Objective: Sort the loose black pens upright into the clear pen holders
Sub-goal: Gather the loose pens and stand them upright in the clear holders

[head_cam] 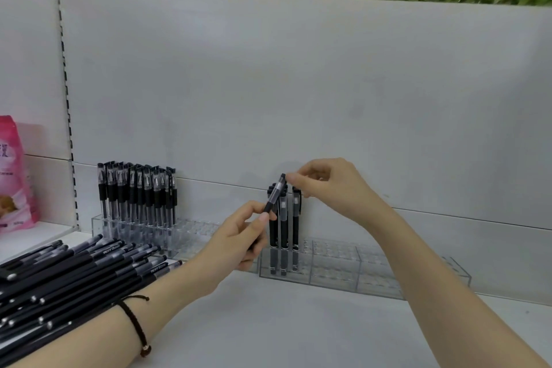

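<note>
A black pen [275, 193] with a clear cap section is tilted in the air, held at both ends. My left hand [239, 236] grips its lower barrel; my right hand [325, 185] pinches its top end. Right behind it, several black pens [283, 218] stand upright in the left end of a clear pen holder [373, 272]. A second clear holder [191, 233] to the left carries a dense row of upright capped pens [137, 191]. A pile of loose black pens [65, 275] lies at the lower left, partly under my left forearm.
A pink packet [15, 173] stands on the neighbouring shelf at far left, past a slotted upright. The white back panel rises close behind both holders. Most holes of the right holder hold nothing. White shelf surface [268, 323] spreads in front.
</note>
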Demonstrator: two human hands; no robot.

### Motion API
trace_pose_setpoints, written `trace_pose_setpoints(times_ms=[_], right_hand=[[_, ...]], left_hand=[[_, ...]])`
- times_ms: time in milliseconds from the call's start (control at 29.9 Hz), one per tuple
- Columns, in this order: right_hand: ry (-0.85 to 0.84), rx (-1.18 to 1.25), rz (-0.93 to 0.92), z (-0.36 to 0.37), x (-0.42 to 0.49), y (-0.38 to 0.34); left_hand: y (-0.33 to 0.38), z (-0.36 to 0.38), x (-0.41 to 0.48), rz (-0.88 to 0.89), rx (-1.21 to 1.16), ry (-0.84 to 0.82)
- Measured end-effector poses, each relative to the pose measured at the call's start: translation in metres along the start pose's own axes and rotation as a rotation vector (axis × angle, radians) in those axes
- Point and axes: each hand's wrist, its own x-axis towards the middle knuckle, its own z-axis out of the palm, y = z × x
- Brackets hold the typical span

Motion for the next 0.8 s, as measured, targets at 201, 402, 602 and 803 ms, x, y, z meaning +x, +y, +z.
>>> trace_pose_setpoints(times_ms=[201, 402, 602, 803], right_hand=[[-0.162, 0.249, 0.014, 0.005, -0.003, -0.006], [0.077, 0.196, 0.018, -0.021, -0.001, -0.003], [0.071, -0.036, -0.001, -0.023, -0.003, 0.004], [0.087, -0.009, -0.004, -0.016, 0.001, 0.011]], left_hand=[[0.0, 0.003, -0.002, 0.029, 0.02, -0.048], [-0.004, -0.023, -0.004, 0.258, 1.073, 0.059], [-0.006, -0.031, -0.003, 0.527, 1.415, 0.16], [-0.013, -0.025, -0.003, 0.671, 1.544, 0.244]])
